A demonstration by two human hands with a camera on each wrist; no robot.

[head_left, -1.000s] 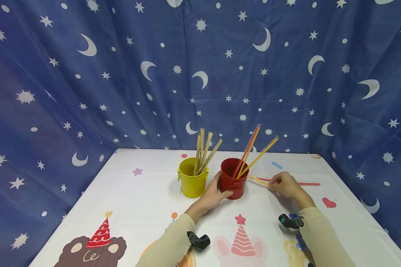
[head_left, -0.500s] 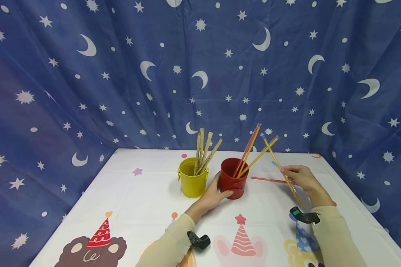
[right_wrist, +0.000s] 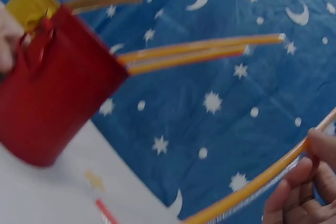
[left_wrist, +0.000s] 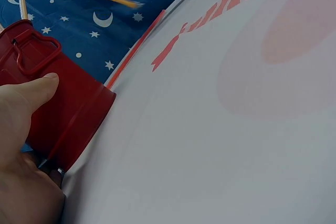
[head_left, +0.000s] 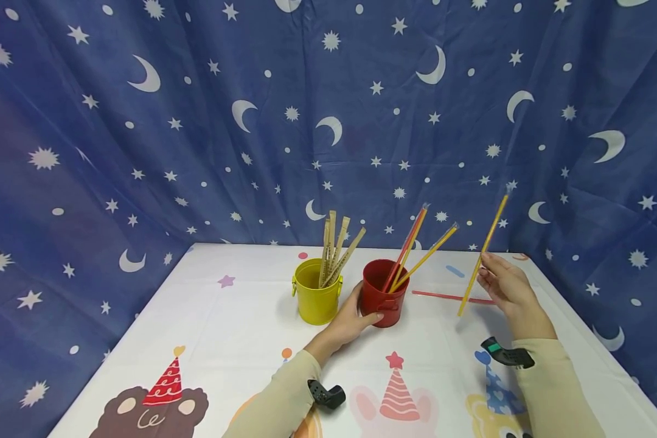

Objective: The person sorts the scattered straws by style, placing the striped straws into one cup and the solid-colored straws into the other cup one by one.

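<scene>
My left hand [head_left: 342,322] grips a small red metal bucket [head_left: 382,309] standing on the table, thumb across its front and fingers around the far side, partly hidden. Inside the bucket lean several plastic-wrapped drinking straws [head_left: 434,251], yellow and red. To the right, my right hand [head_left: 509,295] pinches a yellow wrapped straw [head_left: 494,224] between thumb and fingers, holding it steeply tilted above the table. In the right wrist view this straw [right_wrist: 252,184] runs between the thumb and fingertips. A red straw [head_left: 443,295] lies on the tabletop, its right end behind the right hand.
Left of the red bucket stands a yellow bucket [head_left: 313,304] with several paper-wrapped sticks [head_left: 334,246] in it. A white cloth with printed cartoon figures covers the table [head_left: 241,340]. Behind it hangs a blue curtain [head_left: 285,182] with moons and stars.
My right hand has picked the yellow straw up from beside the red one, raised it to the right and turned it steeper. The left hand stays on the red bucket.
</scene>
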